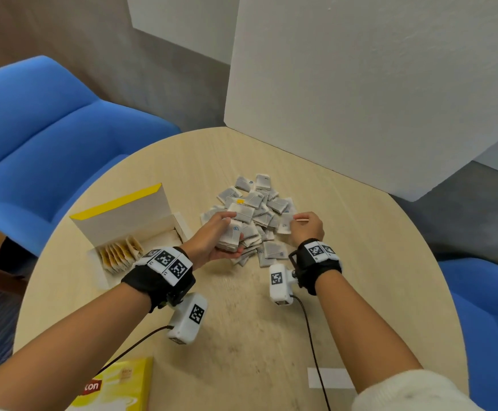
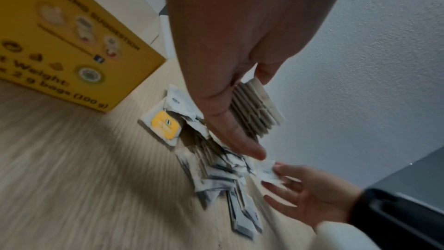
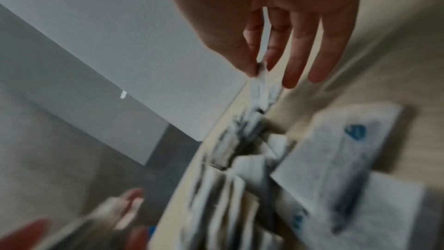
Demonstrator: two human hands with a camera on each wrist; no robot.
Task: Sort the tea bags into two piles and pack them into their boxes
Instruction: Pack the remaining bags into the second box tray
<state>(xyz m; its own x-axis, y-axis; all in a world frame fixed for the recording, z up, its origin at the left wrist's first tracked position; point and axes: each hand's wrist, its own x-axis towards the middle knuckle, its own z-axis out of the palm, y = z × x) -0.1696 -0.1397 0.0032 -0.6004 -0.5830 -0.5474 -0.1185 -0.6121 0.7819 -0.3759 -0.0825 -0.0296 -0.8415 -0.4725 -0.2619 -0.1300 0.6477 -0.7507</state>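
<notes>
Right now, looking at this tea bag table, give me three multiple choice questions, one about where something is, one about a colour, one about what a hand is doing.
1. Where is the open box with yellow-tagged bags?
A. left of the loose pile
B. right of the loose pile
C. on the blue chair

2. What colour are the marks on most bags in the loose pile?
A. red
B. blue
C. green

3. What is the left hand doing?
A. lying flat on the table
B. gripping a stack of tea bags
C. closing a box lid

Answers:
1 A, the head view shows the box left of the pile.
2 B, blue marks show on the bags.
3 B, its fingers curl round a stack of tea bags, while the right hand pinches one tea bag.
</notes>
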